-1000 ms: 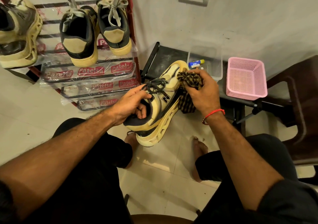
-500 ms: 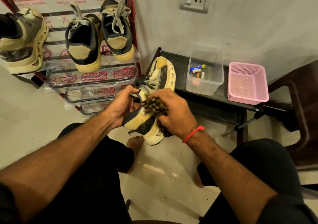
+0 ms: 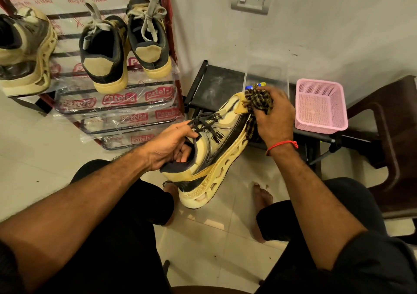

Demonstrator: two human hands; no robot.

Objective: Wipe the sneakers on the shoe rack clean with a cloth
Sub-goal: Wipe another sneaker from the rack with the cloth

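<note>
A cream and black sneaker [image 3: 216, 153] with dark laces hangs in the air over the floor, its toe pointing up and to the right. My left hand [image 3: 173, 147] grips it at the collar, fingers inside the opening. My right hand [image 3: 273, 117] holds a bunched checked cloth [image 3: 259, 99] against the toe, and a strip of the cloth hangs down beside the sole. Three more sneakers stand on the red shoe rack [image 3: 176, 52] at the upper left: one cream sneaker [image 3: 27, 52] and a dark pair [image 3: 126, 43].
A black low table [image 3: 216, 88] stands by the wall behind the held sneaker, with a clear plastic box [image 3: 266, 74] and a pink basket [image 3: 320, 106] on it. A dark chair [image 3: 392, 135] is at the right. My bare feet rest on the tiled floor.
My right hand has slid the cloth from the heel side up to the toe. The sneaker has turned, its side now facing me, and it has shifted to the right.
</note>
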